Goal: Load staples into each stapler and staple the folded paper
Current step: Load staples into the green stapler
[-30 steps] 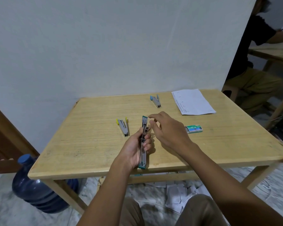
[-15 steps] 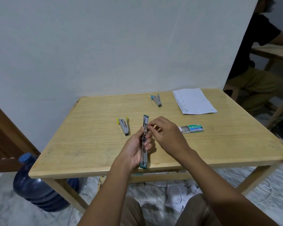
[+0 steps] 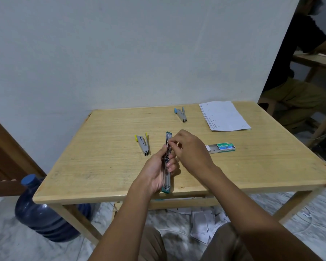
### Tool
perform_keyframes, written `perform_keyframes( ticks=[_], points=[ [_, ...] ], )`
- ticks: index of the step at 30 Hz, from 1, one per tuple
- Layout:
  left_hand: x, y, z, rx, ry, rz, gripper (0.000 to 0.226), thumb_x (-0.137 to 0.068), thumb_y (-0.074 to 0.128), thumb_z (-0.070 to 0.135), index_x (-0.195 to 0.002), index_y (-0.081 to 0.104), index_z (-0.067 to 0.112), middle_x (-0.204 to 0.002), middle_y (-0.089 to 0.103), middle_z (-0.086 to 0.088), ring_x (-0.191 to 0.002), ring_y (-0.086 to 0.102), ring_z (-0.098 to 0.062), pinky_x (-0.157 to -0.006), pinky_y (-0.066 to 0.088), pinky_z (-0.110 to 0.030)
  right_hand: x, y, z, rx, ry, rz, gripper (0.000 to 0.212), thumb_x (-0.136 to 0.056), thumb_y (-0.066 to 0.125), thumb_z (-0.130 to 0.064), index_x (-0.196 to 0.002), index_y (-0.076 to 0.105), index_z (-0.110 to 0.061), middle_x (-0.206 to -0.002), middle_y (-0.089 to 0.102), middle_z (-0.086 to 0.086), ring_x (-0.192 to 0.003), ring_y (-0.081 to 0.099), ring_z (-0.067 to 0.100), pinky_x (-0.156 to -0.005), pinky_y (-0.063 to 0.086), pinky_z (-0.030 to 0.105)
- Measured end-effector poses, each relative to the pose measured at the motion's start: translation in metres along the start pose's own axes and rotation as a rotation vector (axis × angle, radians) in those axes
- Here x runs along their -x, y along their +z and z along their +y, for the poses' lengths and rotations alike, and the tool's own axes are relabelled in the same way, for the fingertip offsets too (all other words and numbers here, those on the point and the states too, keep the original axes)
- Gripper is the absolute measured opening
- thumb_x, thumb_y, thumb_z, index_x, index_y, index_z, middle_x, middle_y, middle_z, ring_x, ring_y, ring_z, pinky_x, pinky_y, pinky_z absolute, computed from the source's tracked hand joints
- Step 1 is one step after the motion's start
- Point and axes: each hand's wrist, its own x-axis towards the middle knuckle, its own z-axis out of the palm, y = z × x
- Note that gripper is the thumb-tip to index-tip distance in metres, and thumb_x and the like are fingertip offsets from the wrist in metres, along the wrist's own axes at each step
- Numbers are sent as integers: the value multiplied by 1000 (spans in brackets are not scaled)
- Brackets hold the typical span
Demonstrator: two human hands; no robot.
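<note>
Teal stapler [image 3: 166, 182] sits dead centre of my frame, swung fully open into one long thin bar. Its long axis runs almost straight up the picture. One teal plastic cap sits low, over the near edge of the surface [image 3: 102, 166], and the other points up-frame at the wall. Between the caps is a shiny metal channel.

The left hand [image 3: 154, 172] has it at the middle, grip wrapped round the bar, thumb on the frame-left side and fingers curled over from the other. The right hand [image 3: 192, 149] comes in from frame right. Its grip is narrow, thumb and forefinger pinched on the upper half of the rail. I can't tell whether a staple strip is in that pinch; it's too small.

Just frame-left of the bar, a yellow-capped stapler [image 3: 143, 145] lies on the pale wood grain. Its grey metal arms splay in a slim V, with the joined end pointing down-frame. A blue-capped stapler [image 3: 180, 114] lies the same way at upper centre.

Right of centre lies the staple box [image 3: 221, 147], a green card sleeve with its tray slid out toward frame left. In the upper right, the white printed paper [image 3: 224, 116] lies flat, a plain rectangle.
</note>
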Motion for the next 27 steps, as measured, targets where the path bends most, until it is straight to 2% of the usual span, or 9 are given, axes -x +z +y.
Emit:
perform_keyframes(
  ticks=[6,9,13,17,20,24,26,27],
  points=[
    [5,3,1,24,-22,-10,48,-101,41,42,-65,47,11,-50,33,-1,-41,34,-12,-44,35,-21,2,2,-3,-109,154,74,14,-93,63,-32,-100,73,-24,-96,64,-11,-76,58,8,-75,54,37],
    [6,5,2,30,-12,8,44,-101,40,41,-71,50,10,-53,36,-3,-42,35,-13,-47,34,-22,13,-4,-3,-197,130,105,12,-92,64,-33,-96,72,-25,-95,63,-13,-75,59,7,-73,54,38],
    [7,4,4,55,35,74,34,-103,39,36,-113,56,9,-87,59,-15,-68,57,-23,-58,55,-35,38,-17,-5,-220,-66,-181,18,-86,65,-48,-95,68,-32,-95,57,-19,-82,62,4,-73,55,34],
    [5,5,4,107,32,104,32,-104,34,37,-104,54,12,-82,63,-9,-70,63,-22,-71,58,-40,53,-24,3,-136,-190,-356,51,-70,75,-63,-112,63,-37,-112,45,-27,-99,59,0,-81,53,28],
    [7,7,3,103,57,115,33,-105,32,36,-102,52,10,-81,68,-10,-65,67,-23,-62,60,-34,55,-26,10,-60,-233,-425,68,-64,77,-68,-122,56,-39,-125,42,-22,-102,56,0,-82,52,25],
    [12,12,4,115,73,109,36,-106,30,35,-98,51,8,-76,70,-11,-55,67,-22,-52,58,-31,56,-27,10,-110,-288,-365,47,-73,76,-51,-114,63,-31,-120,53,-15,-97,62,7,-76,55,37],
    [13,13,2,151,59,89,42,-106,31,35,-95,54,2,-75,69,-15,-57,67,-22,-55,59,-31,55,-29,10,-201,-281,-269,36,-79,73,-40,-111,68,-26,-113,61,-11,-96,63,9,-78,56,37],
    [13,12,1,186,46,65,43,-105,32,35,-99,55,0,-81,69,-18,-63,68,-23,-61,60,-33,53,-31,11,-246,-255,-219,32,-83,71,-36,-112,70,-23,-110,64,-10,-95,64,9,-80,55,33]
  ],
)
